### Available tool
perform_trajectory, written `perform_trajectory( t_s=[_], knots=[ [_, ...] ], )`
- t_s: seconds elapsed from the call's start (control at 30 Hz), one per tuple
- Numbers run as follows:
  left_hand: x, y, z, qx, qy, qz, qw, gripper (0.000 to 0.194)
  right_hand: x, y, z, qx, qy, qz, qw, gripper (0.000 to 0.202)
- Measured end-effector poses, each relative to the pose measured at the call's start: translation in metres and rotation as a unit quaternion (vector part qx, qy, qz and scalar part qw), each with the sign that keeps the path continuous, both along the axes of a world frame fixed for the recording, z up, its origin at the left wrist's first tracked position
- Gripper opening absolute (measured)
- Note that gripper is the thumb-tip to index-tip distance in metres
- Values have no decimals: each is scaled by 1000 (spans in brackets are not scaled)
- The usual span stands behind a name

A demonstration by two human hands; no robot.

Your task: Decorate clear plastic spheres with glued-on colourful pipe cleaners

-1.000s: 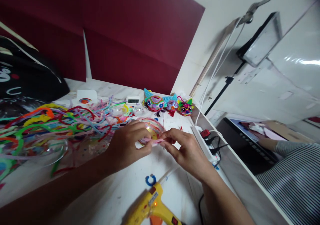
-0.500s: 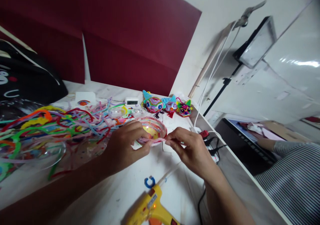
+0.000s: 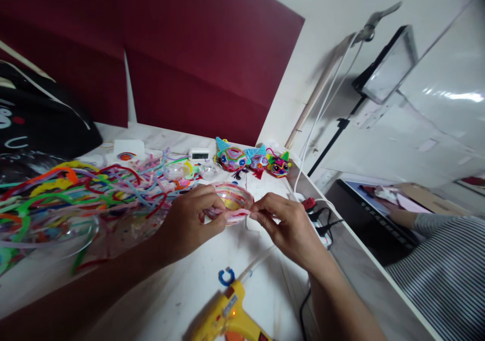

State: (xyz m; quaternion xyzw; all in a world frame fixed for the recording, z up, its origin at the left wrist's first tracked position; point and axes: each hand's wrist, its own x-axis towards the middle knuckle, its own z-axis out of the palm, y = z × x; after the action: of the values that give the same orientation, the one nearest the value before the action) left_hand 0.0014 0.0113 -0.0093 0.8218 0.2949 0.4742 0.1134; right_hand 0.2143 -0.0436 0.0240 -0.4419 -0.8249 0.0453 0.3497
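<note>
Between my two hands runs a pink pipe cleaner [image 3: 238, 213], pinched at its left by my left hand [image 3: 199, 214] and at its right by my right hand [image 3: 286, 222]. Both hands are closed at the fingertips. Just behind it is a clear rounded dome [image 3: 235, 193] wrapped in colourful strips, partly covered by my fingers; whether the pipe cleaner is fixed to it I cannot tell. A yellow glue gun [image 3: 227, 313] with a lit orange light lies in front of my hands. By its tip is a curled blue pipe cleaner [image 3: 226, 277].
A heap of coloured pipe cleaners [image 3: 94, 189] covers the left of the table. Decorated animal heads [image 3: 233, 159] line the back beside a small digital clock [image 3: 199, 154]. A power strip [image 3: 325, 237] with plugs is at right. Another person's striped sleeve [image 3: 435, 225] shows far right.
My left fingers have shifted slightly, and the dome behind has tilted a little. The pink pipe cleaner stays pinched between both hands. The glue gun has not moved.
</note>
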Motion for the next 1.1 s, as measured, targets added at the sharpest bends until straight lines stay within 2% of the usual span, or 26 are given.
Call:
perform_trajectory(
  t_s=[0.2,0.43,0.87,1.1],
  knots=[
    [1,-1,3,26,2,8,1000,16,-5,-9,1,-14,-13,-12,1000,6],
    [1,-2,2,83,14,39,996,15,-22,-16,-6,70,-101,-31,992,13],
    [3,-4,1,52,-10,45,998,18,-41,-9,-26,171,-110,20,979,28],
    [2,-1,-3,49,-5,52,997,16,-37,-10,-27,112,-87,2,990,21]
  ],
)
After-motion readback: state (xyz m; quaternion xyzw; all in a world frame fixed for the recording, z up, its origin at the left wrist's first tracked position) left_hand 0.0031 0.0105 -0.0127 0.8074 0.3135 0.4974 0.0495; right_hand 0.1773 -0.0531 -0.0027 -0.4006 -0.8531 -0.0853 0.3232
